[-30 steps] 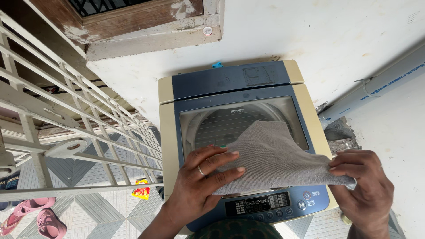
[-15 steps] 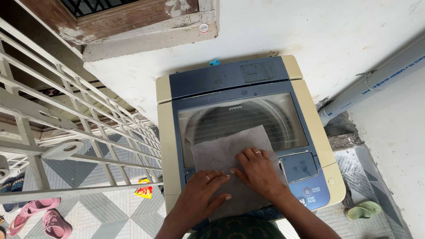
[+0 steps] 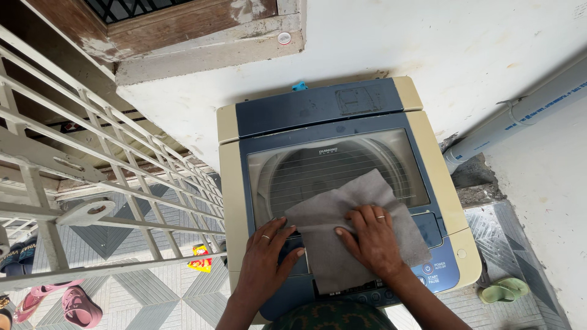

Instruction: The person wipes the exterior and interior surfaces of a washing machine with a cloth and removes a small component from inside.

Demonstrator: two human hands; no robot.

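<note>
Head camera looks down at a top-loading washing machine (image 3: pixel 232 183) in the centre of the frame, where a grey cloth (image 3: pixel 351 229) lies spread over the lower part of its clear lid (image 3: pixel 330 168) and the control panel; the left hand (image 3: pixel 266 263) lies flat, fingers spread, at the cloth's left edge, gripping nothing; the right hand (image 3: pixel 373 241) presses palm-down on the cloth's middle, fingers extended rather than closed around it. A white metal railing (image 3: pixel 92 165) fills the left side; pink sandals (image 3: pixel 67 305) sit at lower left; a green sandal (image 3: pixel 501 288) lies at lower right.
</note>
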